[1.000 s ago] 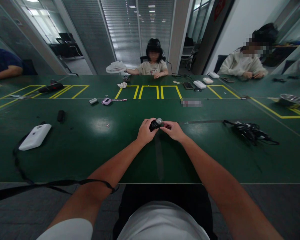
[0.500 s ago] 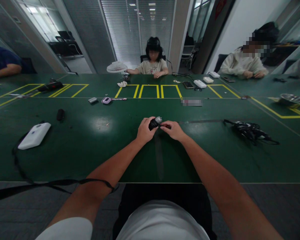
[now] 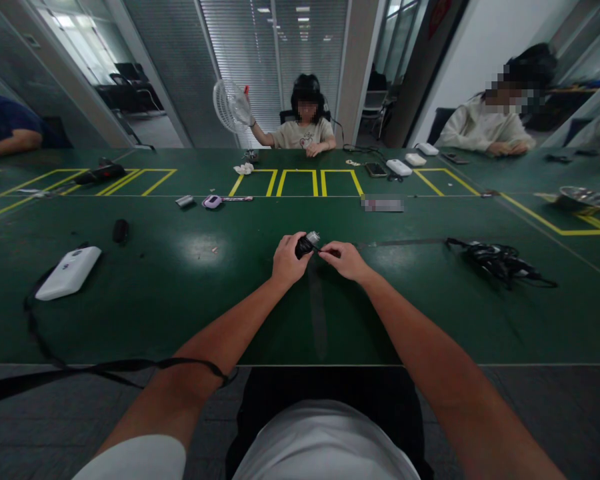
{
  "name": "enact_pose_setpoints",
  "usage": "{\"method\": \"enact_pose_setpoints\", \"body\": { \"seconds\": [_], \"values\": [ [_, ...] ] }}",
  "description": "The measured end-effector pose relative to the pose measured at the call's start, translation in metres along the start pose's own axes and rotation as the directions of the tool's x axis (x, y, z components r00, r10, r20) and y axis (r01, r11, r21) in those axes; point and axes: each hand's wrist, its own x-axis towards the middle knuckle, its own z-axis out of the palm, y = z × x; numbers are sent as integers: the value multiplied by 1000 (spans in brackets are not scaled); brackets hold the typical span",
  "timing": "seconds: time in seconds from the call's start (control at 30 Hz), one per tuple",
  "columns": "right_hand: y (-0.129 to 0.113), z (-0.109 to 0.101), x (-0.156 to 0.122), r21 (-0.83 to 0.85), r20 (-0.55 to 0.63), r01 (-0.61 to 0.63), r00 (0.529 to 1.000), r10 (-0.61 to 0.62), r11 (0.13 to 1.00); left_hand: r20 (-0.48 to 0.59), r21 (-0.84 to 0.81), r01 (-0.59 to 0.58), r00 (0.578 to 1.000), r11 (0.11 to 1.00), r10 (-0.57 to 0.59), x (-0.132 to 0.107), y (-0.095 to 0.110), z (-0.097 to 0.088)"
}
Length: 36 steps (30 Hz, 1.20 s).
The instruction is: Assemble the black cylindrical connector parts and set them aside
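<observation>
My left hand [image 3: 287, 260] is closed around a small black device with a silvery end [image 3: 307, 243], held just above the green table [image 3: 260, 313]. My right hand [image 3: 345, 259] is right beside it, its fingers pinched together at the device's near side. What the right fingers pinch is too small to make out. Both forearms reach forward from the table's near edge.
A white power bank [image 3: 67, 272] with a black cable lies at the left, a small black object [image 3: 121, 231] behind it. A bundle of black cables [image 3: 495, 261] lies at the right. Across the table a person holds up a white fan [image 3: 229, 105]. Other people sit at both far sides.
The person opposite has lifted the white fan off the table and holds it upright. My hands have stayed together on the black device, shifting very slightly.
</observation>
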Motion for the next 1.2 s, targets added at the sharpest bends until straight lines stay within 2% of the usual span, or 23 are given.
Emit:
{"method": "enact_pose_setpoints", "body": {
  "seconds": [0.37, 0.63, 1.2],
  "values": [
    [-1, 0, 0, -7, 1, -6, 1000, 6, 1000, -8, 12, 19, 1000, 1000, -19, 0, 0, 1],
    [0, 0, 0, -8, -1, -14, 1000, 14, 1000, -18, -60, 84, 996, 995, -85, 1, -2, 2],
    [0, -2, 0, -29, -1, -5, 1000, 4, 1000, 11, -146, 80, 997, 986, -79, 2, 4, -2]
  ]
}}
